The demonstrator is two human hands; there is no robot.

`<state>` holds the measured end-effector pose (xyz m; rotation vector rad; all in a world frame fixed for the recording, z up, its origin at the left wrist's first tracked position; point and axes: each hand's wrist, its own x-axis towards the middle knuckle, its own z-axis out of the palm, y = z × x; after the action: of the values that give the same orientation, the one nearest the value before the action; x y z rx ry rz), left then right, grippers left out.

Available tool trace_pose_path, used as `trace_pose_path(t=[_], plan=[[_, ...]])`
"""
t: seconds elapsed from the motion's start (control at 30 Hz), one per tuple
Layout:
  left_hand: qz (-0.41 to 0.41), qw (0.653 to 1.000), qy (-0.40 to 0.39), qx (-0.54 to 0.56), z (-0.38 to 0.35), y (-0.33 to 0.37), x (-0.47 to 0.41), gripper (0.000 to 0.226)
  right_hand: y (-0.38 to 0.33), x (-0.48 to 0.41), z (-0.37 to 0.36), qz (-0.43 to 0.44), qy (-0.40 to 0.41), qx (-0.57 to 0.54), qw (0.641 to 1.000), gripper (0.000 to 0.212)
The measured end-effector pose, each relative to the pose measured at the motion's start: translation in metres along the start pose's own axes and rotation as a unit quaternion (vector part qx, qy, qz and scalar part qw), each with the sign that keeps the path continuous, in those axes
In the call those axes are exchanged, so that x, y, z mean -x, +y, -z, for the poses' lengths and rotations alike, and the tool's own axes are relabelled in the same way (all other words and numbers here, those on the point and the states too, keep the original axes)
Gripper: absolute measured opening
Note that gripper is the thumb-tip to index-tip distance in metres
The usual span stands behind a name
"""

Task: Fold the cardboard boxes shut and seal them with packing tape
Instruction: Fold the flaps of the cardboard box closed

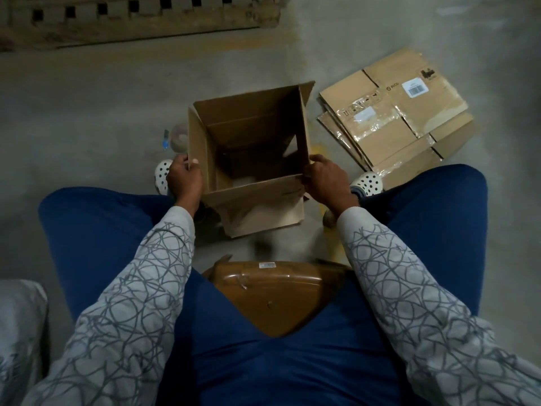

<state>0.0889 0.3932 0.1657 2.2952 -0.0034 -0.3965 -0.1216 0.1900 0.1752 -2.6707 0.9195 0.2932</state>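
Observation:
An open brown cardboard box (257, 197) stands on the concrete floor between my knees, its top flaps up and its inside empty and dark. My left hand (184, 177) grips the box's near left corner, fingers curled over the flap edge. My right hand (325, 178) grips the near right corner the same way. A roll of packing tape (179, 137) lies on the floor just left of the box, partly hidden behind its wall. A stack of flattened cardboard boxes (395, 118) with old tape and a barcode label lies to the right.
I sit on a brown stool (272, 294) with blue-clad legs spread to either side. White perforated clogs (367, 181) flank the box. A small blue-tipped tool (165, 140) lies by the tape. A wooden pallet (131, 22) lies along the far edge.

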Motion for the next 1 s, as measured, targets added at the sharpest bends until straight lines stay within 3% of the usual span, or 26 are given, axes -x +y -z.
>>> trace_pose_path(t=[0.2, 0.37, 0.57, 0.9, 1.0], plan=[[0.006, 0.999, -0.012, 0.031, -0.004, 0.009, 0.004, 0.032, 0.012, 0.003, 0.004, 0.008, -0.012, -0.012, 1.0, 0.029], [-0.003, 0.989, -0.111, 0.095, -0.003, 0.005, 0.004, 0.043, 0.01, 0.001, -0.004, 0.043, -0.024, -0.013, 0.999, 0.033], [-0.055, 0.98, -0.189, -0.02, -0.004, 0.006, 0.02, 0.072, 0.004, -0.003, -0.01, 0.064, -0.026, -0.04, 0.997, 0.031], [-0.064, 0.964, -0.249, -0.062, -0.007, 0.007, 0.013, 0.081, 0.015, -0.001, -0.008, 0.043, -0.016, -0.043, 0.998, 0.03], [-0.096, 0.952, -0.239, -0.164, -0.008, 0.011, 0.015, 0.086, 0.012, 0.0, -0.008, 0.042, -0.038, -0.05, 0.997, 0.032]])
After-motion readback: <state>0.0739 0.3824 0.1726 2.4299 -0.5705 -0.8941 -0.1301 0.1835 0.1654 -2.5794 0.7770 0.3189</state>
